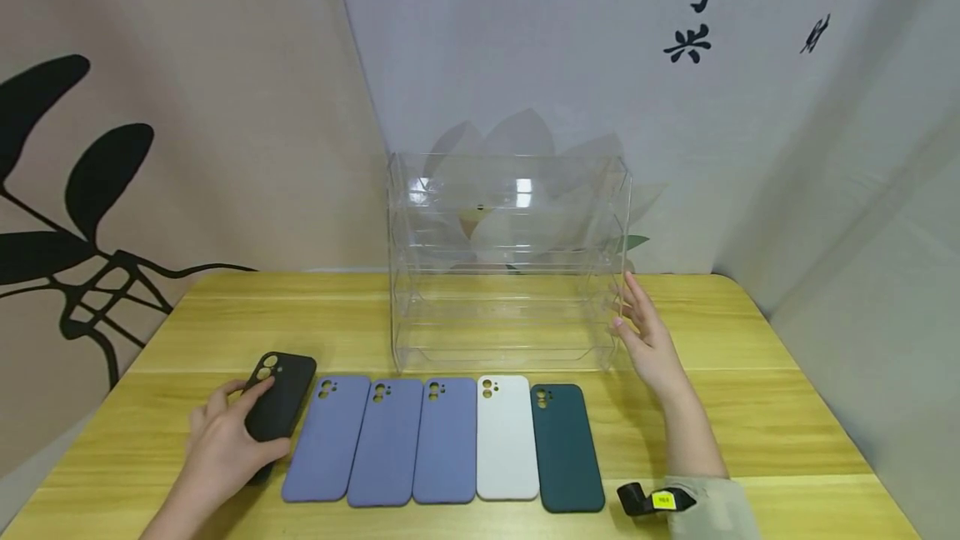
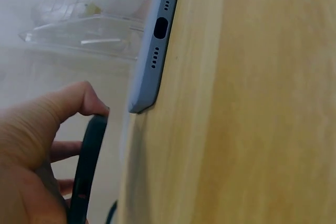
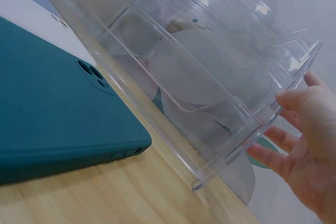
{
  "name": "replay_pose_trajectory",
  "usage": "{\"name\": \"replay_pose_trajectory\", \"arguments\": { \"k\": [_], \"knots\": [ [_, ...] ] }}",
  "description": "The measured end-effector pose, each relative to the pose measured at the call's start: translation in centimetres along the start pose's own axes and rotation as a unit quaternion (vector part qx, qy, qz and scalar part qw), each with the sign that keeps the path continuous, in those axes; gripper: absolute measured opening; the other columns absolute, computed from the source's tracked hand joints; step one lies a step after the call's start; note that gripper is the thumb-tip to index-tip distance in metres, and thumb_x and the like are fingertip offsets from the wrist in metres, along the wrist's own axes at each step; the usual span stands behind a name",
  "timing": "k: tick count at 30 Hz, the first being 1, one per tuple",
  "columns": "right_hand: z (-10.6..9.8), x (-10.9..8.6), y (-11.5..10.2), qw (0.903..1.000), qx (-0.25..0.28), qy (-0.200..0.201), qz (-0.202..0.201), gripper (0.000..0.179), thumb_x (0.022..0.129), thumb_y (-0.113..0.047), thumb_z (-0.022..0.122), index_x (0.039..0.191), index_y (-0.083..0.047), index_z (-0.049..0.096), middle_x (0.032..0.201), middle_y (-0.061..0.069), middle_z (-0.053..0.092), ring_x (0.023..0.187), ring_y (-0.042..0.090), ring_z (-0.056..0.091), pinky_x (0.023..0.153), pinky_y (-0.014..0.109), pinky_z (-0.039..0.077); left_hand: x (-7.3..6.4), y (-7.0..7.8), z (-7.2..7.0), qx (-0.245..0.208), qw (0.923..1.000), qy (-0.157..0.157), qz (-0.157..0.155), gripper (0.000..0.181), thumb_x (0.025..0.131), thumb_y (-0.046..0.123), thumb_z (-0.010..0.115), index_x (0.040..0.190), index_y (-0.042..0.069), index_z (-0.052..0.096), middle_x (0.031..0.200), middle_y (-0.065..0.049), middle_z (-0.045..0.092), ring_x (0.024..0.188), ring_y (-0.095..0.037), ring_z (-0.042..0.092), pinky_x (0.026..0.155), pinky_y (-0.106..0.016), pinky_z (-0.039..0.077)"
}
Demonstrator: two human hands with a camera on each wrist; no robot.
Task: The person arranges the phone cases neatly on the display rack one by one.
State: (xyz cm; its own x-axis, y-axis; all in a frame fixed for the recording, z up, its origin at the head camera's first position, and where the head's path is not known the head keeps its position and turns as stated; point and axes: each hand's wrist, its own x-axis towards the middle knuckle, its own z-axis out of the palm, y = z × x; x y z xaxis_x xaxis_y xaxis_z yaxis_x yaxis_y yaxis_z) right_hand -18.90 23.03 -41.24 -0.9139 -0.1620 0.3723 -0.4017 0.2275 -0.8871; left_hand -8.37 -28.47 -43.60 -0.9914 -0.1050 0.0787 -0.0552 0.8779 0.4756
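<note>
The left hand is pinching a black rectangular phone case; the right hand, grip spread, is touching a clear plastic tiered rack.

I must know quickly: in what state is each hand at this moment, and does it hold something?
Left hand: closed, holding the black phone case.
Right hand: open, fingers at the side of the clear rack.

head vw high, wrists nr, shared rack
</note>
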Motion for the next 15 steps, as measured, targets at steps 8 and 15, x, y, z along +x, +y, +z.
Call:
{"name": "replay_pose_trajectory", "arguments": {
  "k": [8,15],
  "knots": [
    [-0.1,-0.1,0.2,1.0000,0.002,-0.003,-0.002,0.068,0.096,0.011,0.043,0.154,-0.011,0.015,0.146,0.029,0.030,0.123,0.053,0.033,0.085,0.018,0.046,0.0,2.8,-0.4,-0.008,0.9976,0.066,0.022,0.087,0.059,0.019,0.082,0.137,0.000,0.048,0.135,-0.032,0.028,0.096,-0.046,0.030,0.065,-0.046,0.027],
    [-0.2,-0.1,0.3,1.0000,0.001,-0.005,-0.004,0.067,0.097,0.008,0.044,0.154,-0.011,0.015,0.147,0.027,0.030,0.124,0.053,0.033,0.086,0.021,0.047,0.1,6.9,-0.6,-0.073,0.9885,0.121,0.053,0.084,0.059,0.009,0.080,0.137,0.002,0.050,0.140,-0.023,0.029,0.103,-0.040,0.028,0.071,-0.044,0.025]
  ]
}}
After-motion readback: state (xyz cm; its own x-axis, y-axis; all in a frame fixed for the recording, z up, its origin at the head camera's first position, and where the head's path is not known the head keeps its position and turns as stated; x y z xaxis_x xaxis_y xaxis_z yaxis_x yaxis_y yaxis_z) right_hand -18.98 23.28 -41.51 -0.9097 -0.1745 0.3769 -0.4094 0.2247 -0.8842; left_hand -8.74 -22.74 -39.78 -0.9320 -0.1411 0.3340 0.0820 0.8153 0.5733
